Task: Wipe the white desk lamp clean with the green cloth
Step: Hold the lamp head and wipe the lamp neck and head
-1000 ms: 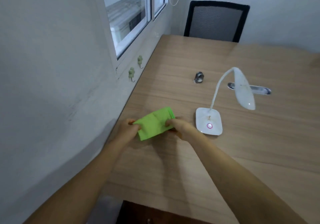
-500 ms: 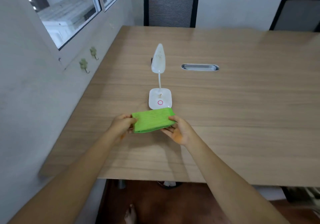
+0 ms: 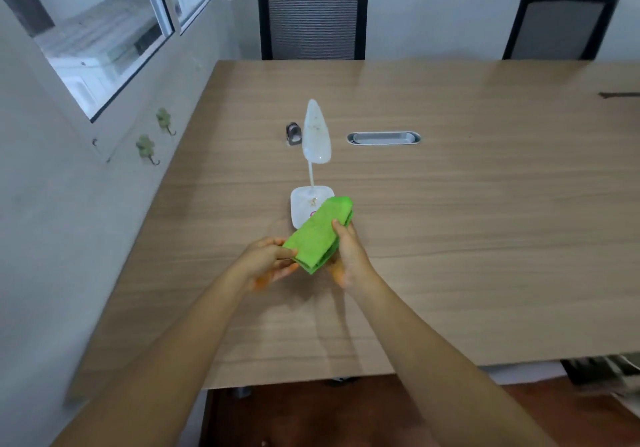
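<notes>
A folded green cloth point(image 3: 318, 233) is held above the wooden table between both hands. My left hand point(image 3: 265, 263) pinches its near left corner. My right hand point(image 3: 348, 256) grips its right edge, thumb on top. The cloth's far end covers the near right part of the white desk lamp's square base point(image 3: 303, 204). The lamp's thin neck rises from the base to its long head point(image 3: 316, 133), which bears brownish specks. Part of a pink ring on the base shows beside the cloth.
The wooden table point(image 3: 467, 221) has a metal cable slot point(image 3: 383, 137) right of the lamp head and a small metal clip point(image 3: 293, 133) left of it. Two black mesh chairs point(image 3: 311, 24) stand at the far side. A wall with window and hooks point(image 3: 149, 147) runs along the left.
The cloth has turned from lying crosswise to pointing away from me, and now overlaps the lamp base. My right hand moved forward along the cloth's edge. The view barely shifted in the last half second.
</notes>
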Demonstrator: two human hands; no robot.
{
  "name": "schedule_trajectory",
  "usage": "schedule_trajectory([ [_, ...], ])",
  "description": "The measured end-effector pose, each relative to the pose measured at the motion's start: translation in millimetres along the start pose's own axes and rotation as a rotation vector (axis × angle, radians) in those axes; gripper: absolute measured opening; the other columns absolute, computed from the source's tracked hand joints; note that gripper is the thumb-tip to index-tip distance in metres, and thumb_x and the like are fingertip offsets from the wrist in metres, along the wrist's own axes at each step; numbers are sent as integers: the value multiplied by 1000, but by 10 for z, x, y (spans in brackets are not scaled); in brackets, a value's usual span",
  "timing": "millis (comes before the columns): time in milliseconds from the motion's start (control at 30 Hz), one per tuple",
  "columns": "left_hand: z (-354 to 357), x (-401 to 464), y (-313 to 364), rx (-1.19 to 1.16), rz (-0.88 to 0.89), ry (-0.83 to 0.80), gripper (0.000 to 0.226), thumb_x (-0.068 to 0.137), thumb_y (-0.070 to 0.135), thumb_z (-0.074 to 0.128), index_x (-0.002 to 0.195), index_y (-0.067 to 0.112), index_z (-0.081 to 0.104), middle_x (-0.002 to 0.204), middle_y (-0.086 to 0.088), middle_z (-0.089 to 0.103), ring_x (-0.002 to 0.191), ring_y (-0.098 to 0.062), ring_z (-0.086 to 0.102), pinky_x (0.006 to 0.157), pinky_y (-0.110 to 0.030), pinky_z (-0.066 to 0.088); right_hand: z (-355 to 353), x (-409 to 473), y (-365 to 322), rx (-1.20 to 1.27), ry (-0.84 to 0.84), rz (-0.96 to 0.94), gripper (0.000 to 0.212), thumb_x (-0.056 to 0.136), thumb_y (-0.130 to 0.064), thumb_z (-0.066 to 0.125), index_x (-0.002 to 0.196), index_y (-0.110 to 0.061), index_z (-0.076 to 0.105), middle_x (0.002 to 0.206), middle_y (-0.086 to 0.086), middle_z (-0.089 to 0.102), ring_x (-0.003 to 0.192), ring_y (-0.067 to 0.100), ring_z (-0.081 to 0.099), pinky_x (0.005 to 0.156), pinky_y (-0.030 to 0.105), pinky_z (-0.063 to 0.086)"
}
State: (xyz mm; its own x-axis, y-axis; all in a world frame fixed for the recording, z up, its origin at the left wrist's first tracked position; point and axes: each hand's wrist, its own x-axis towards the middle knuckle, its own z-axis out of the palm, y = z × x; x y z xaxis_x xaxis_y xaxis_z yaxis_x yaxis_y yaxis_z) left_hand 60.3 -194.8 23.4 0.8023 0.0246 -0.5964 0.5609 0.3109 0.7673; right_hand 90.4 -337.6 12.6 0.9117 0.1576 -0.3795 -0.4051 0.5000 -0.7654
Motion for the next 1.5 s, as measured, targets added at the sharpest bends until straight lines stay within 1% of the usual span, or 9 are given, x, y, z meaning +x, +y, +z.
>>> schedule_trajectory([
  [333, -20, 126, 148, 367, -28, -33, 14, 86, 0, 59, 80, 12, 53, 78, -8, 65, 61, -13, 65, 55, -21, 54, 96, 94, -171, 30, 259, 162, 36, 90, 8, 52, 125, 3, 50, 120, 24, 61, 73, 23, 62, 58, 35, 56],
  [433, -12, 168, 303, 515, -45, -21, 4, 88, 12, 60, 86, 14, 57, 86, -6, 62, 72, -17, 61, 64, -28, 54, 100, 107, -364, -66, 289, 154, 35, 88, 9, 53, 123, 7, 52, 126, 26, 59, 87, 29, 63, 75, 38, 56],
  [533, -52, 238, 688, 551, 50, 92, 36, 89, 39, 56, 115, 14, 56, 111, -5, 58, 91, -19, 59, 87, -35, 49, 115, 50, -745, -207, 327, 17, 29, 88, 5, 56, 117, 7, 57, 120, 26, 62, 89, 27, 60, 88, 44, 51],
  [667, 24, 170, 1370, 433, 212, 94, 68, 85, 57, 52, 139, 17, 43, 133, 3, 50, 111, -17, 53, 89, -33, 44, 206, -135, -1392, -519, 240, -283, 29, 86, 2, 52, 114, -2, 60, 100, 14, 65, 74, 24, 62, 66, 31, 53],
  [867, 465, 12, 1896, 347, 335, -67, 40, 88, 50, 53, 116, 21, 57, 103, 9, 57, 92, -9, 55, 96, -31, 45, 566, -432, -1967, -953, 18, -640, 50, 81, -5, 41, 123, -27, 59, 105, -9, 67, 98, 18, 67, 85, 21, 51],
  [1000, 611, 9, 1988, 423, 350, -110, 34, 86, 42, 60, 113, 22, 61, 128, 5, 57, 117, -14, 56, 97, -32, 48, 705, -430, -1969, -1166, -74, -766, 52, 85, 6, 43, 130, -16, 56, 129, 4, 63, 113, 18, 61, 106, 35, 46],
  [1133, 633, 10, 2002, 428, 356, -149, 17, 89, 31, 57, 104, 22, 60, 131, 0, 56, 120, -17, 54, 106, -35, 41, 716, -477, -1877, -1412, -111, -908, 52, 83, 15, 43, 127, -9, 58, 128, 11, 64, 117, 23, 59, 89, -9, 30],
  [1333, 646, 36, 1996, 372, 398, -153, 12, 85, 24, 64, 94, 16, 65, 99, -1, 65, 97, -16, 58, 80, -29, 49, 614, -755, -1756, -1571, -309, -1092, 57, 74, 7, 32, 122, -5, 62, 122, 14, 65, 114, 28, 61, 97, 28, 46],
  [1500, 638, 41, 2018, 385, 385, -117, 48, 82, 29, 68, 124, 10, 59, 129, -5, 61, 117, -19, 58, 104, -38, 45, 378, -1047, -1646, -1756, -432, -1260, 52, 81, -1, 32, 120, -12, 64, 126, 9, 64, 119, 27, 57, 99, 33, 46],
])
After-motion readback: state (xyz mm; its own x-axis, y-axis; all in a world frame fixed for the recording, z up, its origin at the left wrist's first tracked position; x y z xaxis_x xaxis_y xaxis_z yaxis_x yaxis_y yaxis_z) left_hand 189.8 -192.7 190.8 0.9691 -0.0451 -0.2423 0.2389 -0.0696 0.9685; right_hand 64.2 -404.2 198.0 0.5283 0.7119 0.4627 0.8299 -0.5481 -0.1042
